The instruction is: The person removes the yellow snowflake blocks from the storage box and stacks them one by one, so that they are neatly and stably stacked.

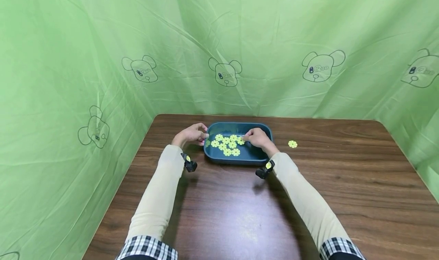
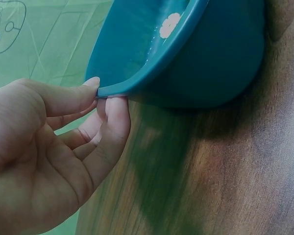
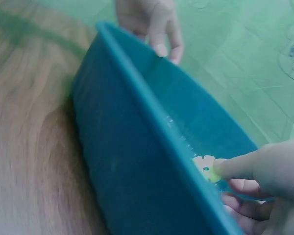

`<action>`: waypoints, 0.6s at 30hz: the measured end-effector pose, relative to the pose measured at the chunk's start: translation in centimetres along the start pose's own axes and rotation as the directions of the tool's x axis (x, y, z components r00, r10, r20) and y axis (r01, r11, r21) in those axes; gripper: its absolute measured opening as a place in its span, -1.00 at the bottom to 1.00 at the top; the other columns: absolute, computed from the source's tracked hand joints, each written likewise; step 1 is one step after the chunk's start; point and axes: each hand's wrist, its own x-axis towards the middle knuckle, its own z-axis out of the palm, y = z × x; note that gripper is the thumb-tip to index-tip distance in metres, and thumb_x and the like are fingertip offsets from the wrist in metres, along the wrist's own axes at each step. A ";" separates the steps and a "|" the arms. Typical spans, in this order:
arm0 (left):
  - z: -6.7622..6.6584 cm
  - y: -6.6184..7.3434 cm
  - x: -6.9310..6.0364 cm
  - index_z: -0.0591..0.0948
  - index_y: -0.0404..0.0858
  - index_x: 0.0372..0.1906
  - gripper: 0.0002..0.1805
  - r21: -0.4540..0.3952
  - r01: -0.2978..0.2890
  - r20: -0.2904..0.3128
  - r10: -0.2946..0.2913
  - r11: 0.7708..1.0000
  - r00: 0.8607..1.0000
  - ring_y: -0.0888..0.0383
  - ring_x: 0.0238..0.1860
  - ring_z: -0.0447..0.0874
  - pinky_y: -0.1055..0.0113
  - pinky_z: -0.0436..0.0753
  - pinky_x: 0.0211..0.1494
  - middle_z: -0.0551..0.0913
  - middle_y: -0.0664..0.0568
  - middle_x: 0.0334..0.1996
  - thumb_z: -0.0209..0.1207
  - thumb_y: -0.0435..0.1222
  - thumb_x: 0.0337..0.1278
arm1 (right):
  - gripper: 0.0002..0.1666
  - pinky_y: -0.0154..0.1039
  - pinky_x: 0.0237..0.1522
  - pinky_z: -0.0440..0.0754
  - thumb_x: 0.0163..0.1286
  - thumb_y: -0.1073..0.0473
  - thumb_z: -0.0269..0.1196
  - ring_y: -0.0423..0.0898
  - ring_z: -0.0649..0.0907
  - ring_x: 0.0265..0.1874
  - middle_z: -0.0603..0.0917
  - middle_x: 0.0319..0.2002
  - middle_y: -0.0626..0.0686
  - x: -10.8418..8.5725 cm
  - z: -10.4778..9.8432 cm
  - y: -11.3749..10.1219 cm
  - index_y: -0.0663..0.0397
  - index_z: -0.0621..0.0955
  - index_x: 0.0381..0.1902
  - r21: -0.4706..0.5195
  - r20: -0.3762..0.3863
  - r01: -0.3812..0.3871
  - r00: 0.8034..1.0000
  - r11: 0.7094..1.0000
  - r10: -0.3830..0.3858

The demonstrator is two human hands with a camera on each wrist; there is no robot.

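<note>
A dark blue plastic basin (image 1: 236, 162) stands near the table's far edge, with several yellow flower-shaped pieces (image 1: 222, 146) spread over its floor. My left hand (image 1: 192, 134) pinches the basin's left rim; in the left wrist view the thumb lies over the rim (image 2: 118, 91) and the fingertips are under it. Inside the basin, towards its right side, my right hand (image 1: 259, 138) pinches one yellow flower piece (image 3: 205, 165) between thumb and fingers. Another flower piece (image 1: 292, 144) lies alone on the table, right of the basin.
The brown wooden table (image 1: 343, 191) stretches to the right and towards the body. Behind and to the left hangs a green cloth (image 1: 192, 31) with bear-head drawings, meeting the table's edges. A small black wrist camera (image 1: 190, 164) sits on the left wrist, another (image 1: 263, 172) on the right.
</note>
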 end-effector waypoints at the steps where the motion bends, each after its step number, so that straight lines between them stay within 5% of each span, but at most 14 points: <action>1: 0.0 0.0 0.0 0.29 -0.30 0.15 -0.65 0.001 0.000 0.000 0.000 1.000 1.000 0.15 -0.38 0.51 0.22 0.66 -0.09 0.47 -0.23 -0.11 0.05 -0.39 0.34 | -0.66 -0.32 -0.45 0.33 0.32 0.05 0.28 -0.13 0.39 -0.49 0.47 -0.46 -0.05 0.0 -0.1 0.0 0.29 0.61 -0.33 0.029 0.004 -0.003 1.000 1.000 0.003; 9: 0.0 0.1 -0.2 0.29 -0.30 0.16 -0.63 -0.003 0.002 0.002 -0.002 1.000 1.000 0.16 -0.39 0.51 0.19 0.65 -0.04 0.47 -0.26 -0.10 0.07 -0.40 0.33 | -0.69 -0.27 -0.27 0.40 0.35 0.02 0.24 -0.01 0.48 -0.25 0.54 -0.22 0.05 -0.6 -1.7 -0.6 0.20 0.59 -0.27 0.114 0.018 0.005 1.000 0.993 -0.007; 18: 0.0 -0.1 0.0 0.29 -0.29 0.17 -0.63 0.007 0.000 -0.001 0.000 1.000 1.000 0.16 -0.38 0.51 0.18 0.65 -0.03 0.49 -0.20 -0.18 0.06 -0.38 0.34 | -0.60 0.04 0.13 0.49 0.36 0.01 0.24 0.19 0.52 0.01 0.56 -0.07 0.14 -1.6 -3.8 -1.3 0.26 0.56 -0.10 0.281 0.020 0.024 0.999 0.960 -0.031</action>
